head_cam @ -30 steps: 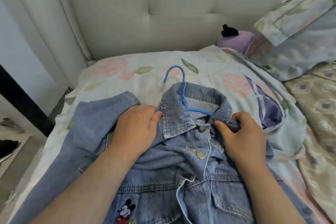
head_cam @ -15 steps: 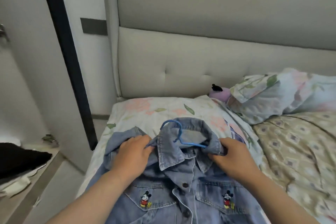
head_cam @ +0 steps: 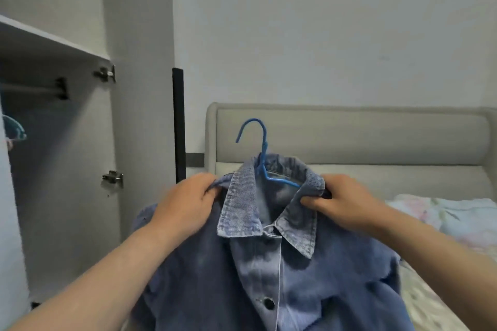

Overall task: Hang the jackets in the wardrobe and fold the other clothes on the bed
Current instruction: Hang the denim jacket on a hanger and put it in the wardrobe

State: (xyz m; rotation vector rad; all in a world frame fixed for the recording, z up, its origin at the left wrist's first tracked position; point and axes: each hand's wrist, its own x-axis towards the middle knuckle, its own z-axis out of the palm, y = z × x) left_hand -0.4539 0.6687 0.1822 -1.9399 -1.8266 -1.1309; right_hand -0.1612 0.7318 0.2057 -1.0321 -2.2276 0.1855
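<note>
A blue denim jacket [head_cam: 269,263] hangs in the air in front of me on a blue hanger [head_cam: 262,153], whose hook sticks up above the collar. My left hand [head_cam: 185,204] grips the jacket's left shoulder beside the collar. My right hand [head_cam: 341,201] grips the right shoulder just under the collar. The open wardrobe [head_cam: 61,169] stands to the left, with its hanging rail [head_cam: 29,88] in the upper left. The lower part of the jacket runs out of view.
The wardrobe's open door [head_cam: 139,88] with two metal hinges stands between wardrobe and bed. A grey padded headboard [head_cam: 376,137] is behind the jacket. The bed with floral bedding [head_cam: 443,217] lies at right. A teal hanger [head_cam: 14,129] shows at the far left.
Both hands have lifted the jacket with its hanger off the bed and hold it upright. My view has risen and turned left, showing the wardrobe interior.
</note>
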